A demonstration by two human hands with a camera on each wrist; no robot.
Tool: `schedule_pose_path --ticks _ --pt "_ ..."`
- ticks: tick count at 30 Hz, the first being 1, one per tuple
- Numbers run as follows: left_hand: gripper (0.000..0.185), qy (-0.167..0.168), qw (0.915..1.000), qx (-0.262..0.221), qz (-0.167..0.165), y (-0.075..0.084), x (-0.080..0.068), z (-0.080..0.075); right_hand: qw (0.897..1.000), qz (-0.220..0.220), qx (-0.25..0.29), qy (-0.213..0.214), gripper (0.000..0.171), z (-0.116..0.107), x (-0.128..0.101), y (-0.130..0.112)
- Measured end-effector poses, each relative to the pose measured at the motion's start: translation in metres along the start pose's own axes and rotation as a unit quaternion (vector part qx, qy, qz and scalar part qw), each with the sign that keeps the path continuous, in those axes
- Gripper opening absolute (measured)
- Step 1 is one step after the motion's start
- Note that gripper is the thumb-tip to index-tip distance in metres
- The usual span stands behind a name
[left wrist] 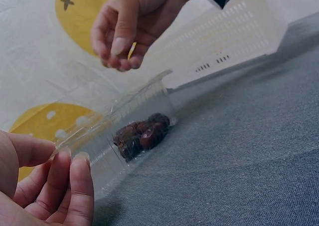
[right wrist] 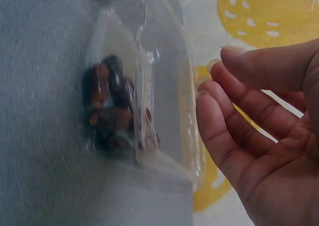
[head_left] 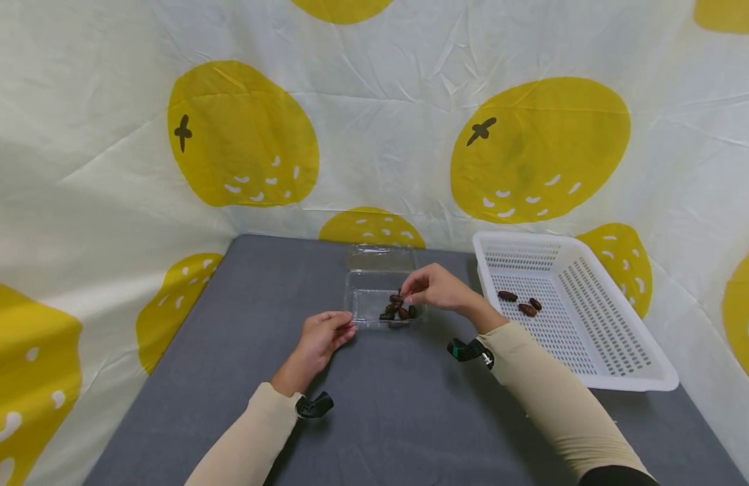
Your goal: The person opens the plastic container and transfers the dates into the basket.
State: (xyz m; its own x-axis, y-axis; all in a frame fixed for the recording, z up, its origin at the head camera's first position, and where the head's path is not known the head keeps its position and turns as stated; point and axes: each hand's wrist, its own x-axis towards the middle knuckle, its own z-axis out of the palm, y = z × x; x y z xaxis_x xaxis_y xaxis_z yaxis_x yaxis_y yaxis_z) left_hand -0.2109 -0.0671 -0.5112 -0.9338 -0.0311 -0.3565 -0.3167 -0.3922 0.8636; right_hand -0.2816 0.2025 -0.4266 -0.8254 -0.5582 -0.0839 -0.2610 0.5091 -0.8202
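A clear plastic clamshell box (head_left: pixel 365 304) stands on the table with its lid (head_left: pixel 383 258) folded back. Several dark brown, wrinkled dates (head_left: pixel 403 313) lie in its right part, and they show through the wall as a cluster of dates (left wrist: pixel 142 135) in the left wrist view. My left hand (head_left: pixel 322 341) pinches the box's front left corner between thumb and fingers. Above the box's right side hovers my right hand (head_left: pixel 437 289), its fingers loosely bent. In the right wrist view that right hand (right wrist: pixel 264 116) has a gap between thumb and fingertips, and nothing is held there.
To the right, a white perforated plastic basket (head_left: pixel 617 317) holds 3 dates (head_left: pixel 527 310). A grey cloth (head_left: pixel 374 418) covers the table. Behind it hangs a white curtain (head_left: pixel 380 135) printed with yellow fruit.
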Motion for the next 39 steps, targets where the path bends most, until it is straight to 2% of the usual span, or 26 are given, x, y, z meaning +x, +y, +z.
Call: schedule_pose_path --ticks 5,15,22,27,31,39 --pt "0.014 0.005 1.0000 -0.002 0.002 0.002 0.000 0.000 1.000 -0.012 -0.012 -0.013 0.016 0.013 0.012 -0.003" --pt "0.025 0.003 0.9999 0.013 -0.002 -0.003 0.000 -0.001 0.997 0.004 -0.070 -0.036 0.014 0.036 0.027 0.009" --pt "0.018 0.005 0.9999 0.011 0.004 -0.004 0.001 0.000 0.992 -0.007 -0.116 -0.039 0.017 0.043 0.036 0.013" --pt "0.021 -0.002 0.9999 0.013 0.000 -0.005 -0.003 0.000 0.990 0.006 -0.133 -0.050 0.020 0.049 0.039 0.014" --pt "0.017 0.000 0.9999 0.010 0.004 -0.004 -0.001 -0.001 0.986 -0.008 -0.161 -0.036 0.021 0.053 0.043 0.015" --pt "0.027 -0.001 0.9999 0.012 0.005 -0.002 0.001 0.002 0.973 -0.041 -0.226 -0.023 0.021 0.060 0.054 0.020"
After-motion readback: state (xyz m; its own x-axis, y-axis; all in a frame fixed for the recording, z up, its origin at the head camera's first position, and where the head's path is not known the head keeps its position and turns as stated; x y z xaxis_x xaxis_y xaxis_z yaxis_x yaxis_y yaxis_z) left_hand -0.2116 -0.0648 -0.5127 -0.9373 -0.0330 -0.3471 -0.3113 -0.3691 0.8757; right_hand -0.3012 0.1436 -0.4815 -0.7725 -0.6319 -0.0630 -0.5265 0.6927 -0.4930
